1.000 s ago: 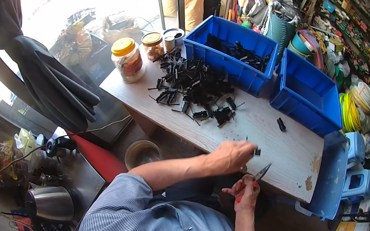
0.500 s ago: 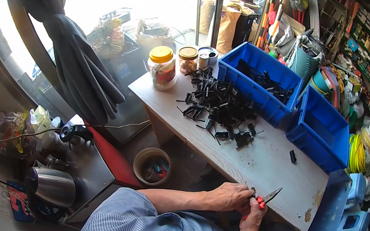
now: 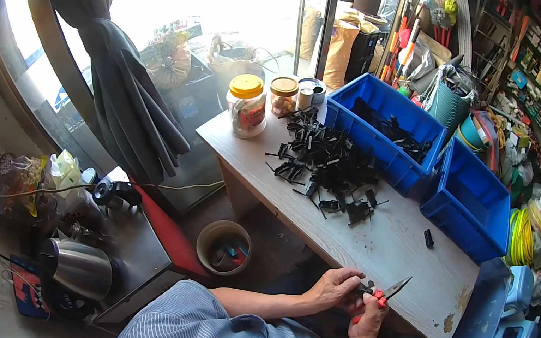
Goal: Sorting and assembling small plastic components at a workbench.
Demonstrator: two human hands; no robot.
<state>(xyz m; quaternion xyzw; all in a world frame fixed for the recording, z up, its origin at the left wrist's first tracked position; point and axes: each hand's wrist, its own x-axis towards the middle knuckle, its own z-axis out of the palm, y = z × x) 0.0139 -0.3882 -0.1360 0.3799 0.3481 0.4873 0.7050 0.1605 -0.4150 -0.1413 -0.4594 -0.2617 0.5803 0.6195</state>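
Note:
Near the front edge of the table, my right hand (image 3: 370, 320) is closed round red-handled needle-nose pliers (image 3: 397, 288). Their pointed jaws look slightly parted and aim up and to the right. Just to the left, my left hand (image 3: 335, 289) pinches a small black part (image 3: 365, 287) beside the pliers' pivot; its exact shape is partly covered by fingers. A large heap of black plastic pieces (image 3: 330, 154) with thin pins lies farther back on the table. One lone black piece (image 3: 428, 238) rests to the right of the heap.
Behind the heap stands a blue bin (image 3: 380, 134) holding black pieces; a second blue bin (image 3: 469, 199) adjoins it. Jars, including a yellow-lidded one (image 3: 246, 106), stand at the table's far left. Below is a round waste bin (image 3: 226, 226). A metal kettle (image 3: 78, 268) sits lower left.
My left hand has shifted slightly left, away from the pliers, and more of the black part shows between my hands. The whole view has shifted a little.

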